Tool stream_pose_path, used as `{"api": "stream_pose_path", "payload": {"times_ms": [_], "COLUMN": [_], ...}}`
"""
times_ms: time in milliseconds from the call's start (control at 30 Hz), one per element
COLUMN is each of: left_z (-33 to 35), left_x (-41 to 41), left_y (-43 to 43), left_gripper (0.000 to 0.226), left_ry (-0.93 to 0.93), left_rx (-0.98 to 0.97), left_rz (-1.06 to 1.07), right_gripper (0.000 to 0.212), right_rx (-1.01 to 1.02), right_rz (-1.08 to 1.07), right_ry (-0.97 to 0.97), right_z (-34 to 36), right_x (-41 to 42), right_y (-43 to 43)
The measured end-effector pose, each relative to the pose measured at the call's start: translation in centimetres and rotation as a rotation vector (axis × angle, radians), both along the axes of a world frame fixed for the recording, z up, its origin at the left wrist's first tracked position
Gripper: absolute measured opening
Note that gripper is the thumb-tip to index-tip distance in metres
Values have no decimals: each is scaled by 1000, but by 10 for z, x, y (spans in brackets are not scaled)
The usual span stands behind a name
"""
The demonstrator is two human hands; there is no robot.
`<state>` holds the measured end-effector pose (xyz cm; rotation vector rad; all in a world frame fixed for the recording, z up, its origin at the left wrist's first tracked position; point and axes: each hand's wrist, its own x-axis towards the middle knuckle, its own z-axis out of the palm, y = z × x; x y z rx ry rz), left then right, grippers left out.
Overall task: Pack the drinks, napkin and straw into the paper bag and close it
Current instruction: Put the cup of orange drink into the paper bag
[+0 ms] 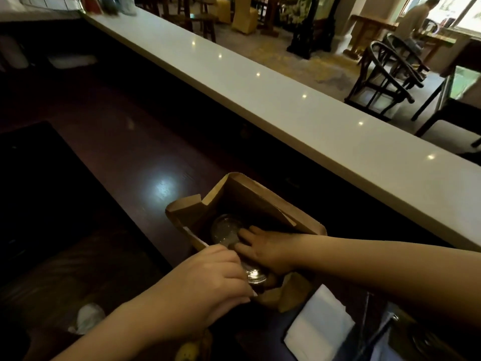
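Observation:
A brown paper bag (256, 198) stands open on the dark counter at lower centre. Inside it I see the clear lid of one drink (225, 227) towards the far side and the shiny lid of a second drink (256, 276) nearer me. My right hand (265, 248) reaches down into the bag, fingers spread over the drinks. My left hand (208, 277) is at the bag's near rim, pinching a thin white straw-like item (195, 237) that lies along the left edge. A white napkin stack (318, 325) sits in a holder right of the bag.
A long white bar top (286, 105) runs diagonally behind the bag. Crumpled white paper (88, 317) lies at lower left. Dark chairs (387, 74) and a seated person (416, 19) are beyond the bar.

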<state>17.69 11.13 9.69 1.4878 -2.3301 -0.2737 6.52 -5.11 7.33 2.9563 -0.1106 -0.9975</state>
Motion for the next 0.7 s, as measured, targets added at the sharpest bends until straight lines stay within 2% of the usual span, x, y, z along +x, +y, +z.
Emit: {"api": "stream_pose_path", "payload": {"times_ms": [167,400,700], "left_z": [-2,1,-1], "left_x": [5,4,6], "left_y": [5,-1,0], "left_gripper": [21,20,22], "left_ry": [2,31,19], "left_rx": [25,-46,-12], "left_rz": [-4,33,29], "right_gripper": [87,87,86], "right_rx": [21,40,30], "right_rz": [-67,-81,-103], "right_ry": [-47,-55,-84], "right_z": [-14,-33,-48], "right_x": [-2,-10,-14], "right_y": [-3,-3,2]}}
